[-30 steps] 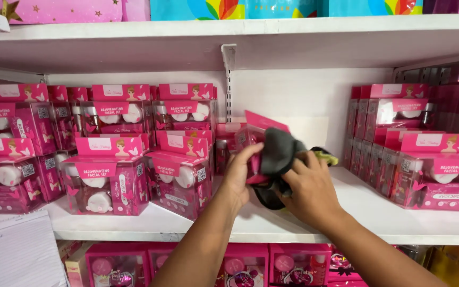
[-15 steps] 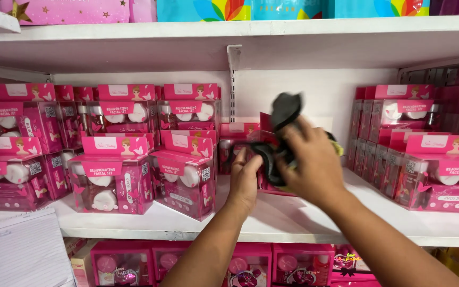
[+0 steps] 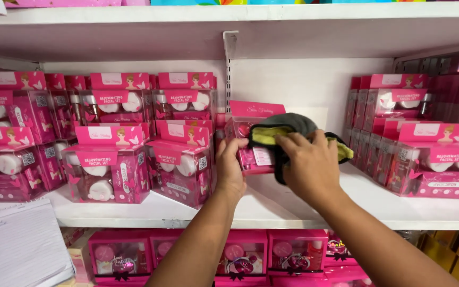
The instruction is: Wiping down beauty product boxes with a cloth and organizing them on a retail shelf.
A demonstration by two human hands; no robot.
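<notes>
**Both hands on one pink box, cloth pressed to its front**

Your right hand is spread flat, fingers together and lightly curled, pressing a dark grey cloth with a yellow inner side against the pink box. The cloth drapes over the box's top right corner and hangs down past your palm; a yellow edge of it pokes out to the right of your hand. The hand is not clenched: it holds the cloth by pressure of the fingers and palm against the box.

Your left hand is closed around the left side of that same pink box, thumb on the front face and fingers wrapped behind, gripping it firmly. You hold the box just above the white shelf, in the open gap between the two groups of stock, with its clear window facing you.

To the left of your left hand, just beside it, stand stacked pink facial-set boxes, two high and several deep, with white round items showing through their clear windows. To the right of your right hand, a little apart, stands another stack of pink boxes, these running back toward the wall.

A white shelf upright runs up the back wall directly above the box you hold. Below the shelf, a lower row of pink gift boxes with black bows shows between your forearms. A sheet of lined white paper lies at the lower left.
</notes>
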